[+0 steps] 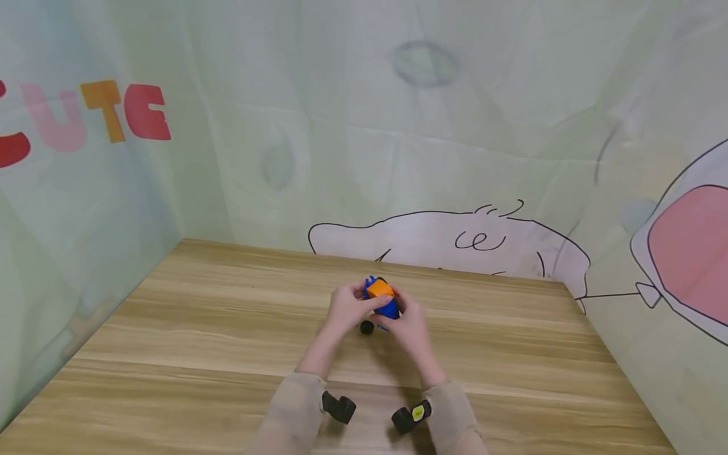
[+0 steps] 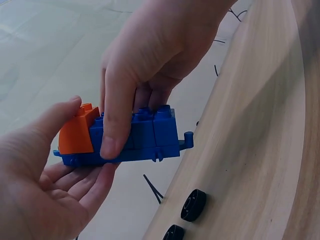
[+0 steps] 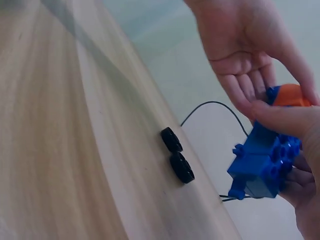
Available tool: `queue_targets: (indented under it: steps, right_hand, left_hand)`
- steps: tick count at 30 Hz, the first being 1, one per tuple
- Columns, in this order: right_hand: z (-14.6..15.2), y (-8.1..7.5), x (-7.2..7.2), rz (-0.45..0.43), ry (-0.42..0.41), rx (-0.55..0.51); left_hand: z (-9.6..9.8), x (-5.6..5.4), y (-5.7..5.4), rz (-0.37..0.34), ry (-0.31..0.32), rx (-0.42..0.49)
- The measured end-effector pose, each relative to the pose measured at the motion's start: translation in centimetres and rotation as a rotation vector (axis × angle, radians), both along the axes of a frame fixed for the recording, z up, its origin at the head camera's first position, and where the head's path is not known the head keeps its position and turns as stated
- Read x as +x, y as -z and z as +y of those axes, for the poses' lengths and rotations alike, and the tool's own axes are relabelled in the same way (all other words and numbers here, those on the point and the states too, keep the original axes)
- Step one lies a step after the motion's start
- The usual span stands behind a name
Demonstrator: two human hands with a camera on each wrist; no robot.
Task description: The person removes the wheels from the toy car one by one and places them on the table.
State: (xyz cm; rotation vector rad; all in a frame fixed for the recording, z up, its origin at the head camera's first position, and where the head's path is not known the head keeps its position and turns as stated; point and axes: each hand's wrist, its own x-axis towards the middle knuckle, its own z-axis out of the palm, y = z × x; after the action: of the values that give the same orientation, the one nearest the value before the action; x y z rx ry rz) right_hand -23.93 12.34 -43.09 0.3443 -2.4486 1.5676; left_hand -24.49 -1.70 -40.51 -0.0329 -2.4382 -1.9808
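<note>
Gripping one small toy vehicle [image 2: 143, 136] of building blocks between them, both hands are raised just above the wood-grain worktop [image 1: 227, 354]. The left hand [image 1: 344, 308] has its thumb against the orange block [image 2: 77, 132] at one end, with its fingers bent under the blue base. From the opposite side, the right hand [image 1: 411, 321] pinches the blue middle between thumb and fingers. Studded blue blocks show past the right hand's thumb, and from that end a short blue peg [image 2: 188, 141] sticks out beyond the hand.

Below the hands, a pair of black toy wheels [image 3: 182, 168] sits on the worktop, one just beside the other. Past the hands, close to the toy, the head view has a dark patch that might be another wheel, though it is too small and covered to be sure.

Behind the hands hangs a pale green backdrop [image 1: 352, 158] with a line-drawn cartoon animal [image 1: 432, 237]. Colourful letters [image 1: 102, 112] are far off to the left of the hands, and a pink-centred balloon drawing [image 1: 694, 253] well to their right.
</note>
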Motion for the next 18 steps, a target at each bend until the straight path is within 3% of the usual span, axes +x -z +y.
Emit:
queue_targets:
  steps: [7, 18]
  right_hand:
    - [1.3, -0.8, 0.0, -0.058, -0.092, -0.167]
    - [2.8, -0.3, -0.2, -0.143, -0.192, -0.329]
  left_hand:
    - [-0.9, -0.6, 0.4, -0.015, 0.026, 0.026]
    - [-2.0, -0.7, 0.4, -0.063, 0.137, 0.197]
